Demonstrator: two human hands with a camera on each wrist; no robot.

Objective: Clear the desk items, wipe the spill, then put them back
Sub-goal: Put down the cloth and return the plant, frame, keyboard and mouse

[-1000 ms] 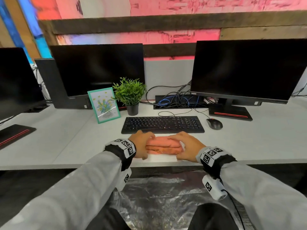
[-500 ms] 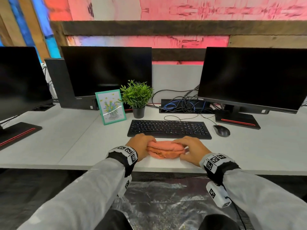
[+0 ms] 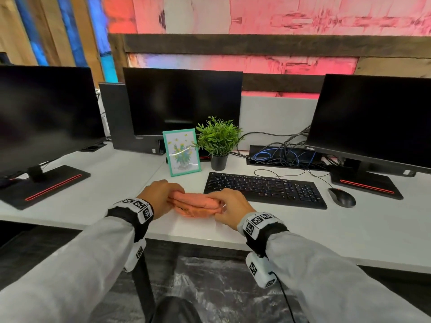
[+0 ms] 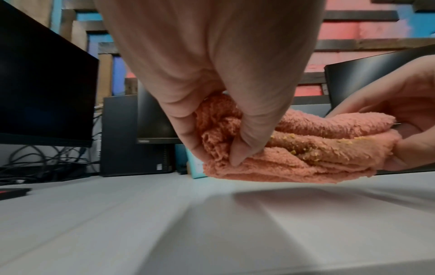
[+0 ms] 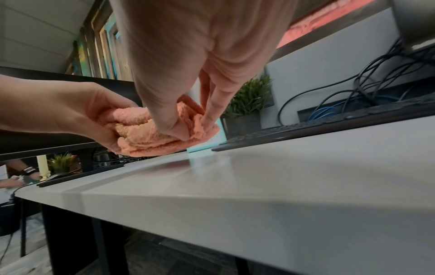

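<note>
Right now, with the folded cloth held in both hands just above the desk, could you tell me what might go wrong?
Yellowish crumbs cling in the cloth's folds; tilting it could drop them onto the desk. The left hand and right hand only pinch its ends, so it could unfold near the keyboard.

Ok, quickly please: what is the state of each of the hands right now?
Left hand: closed, gripping the left end of the folded pink cloth.
Right hand: closed, pinching the cloth's right end.
</note>
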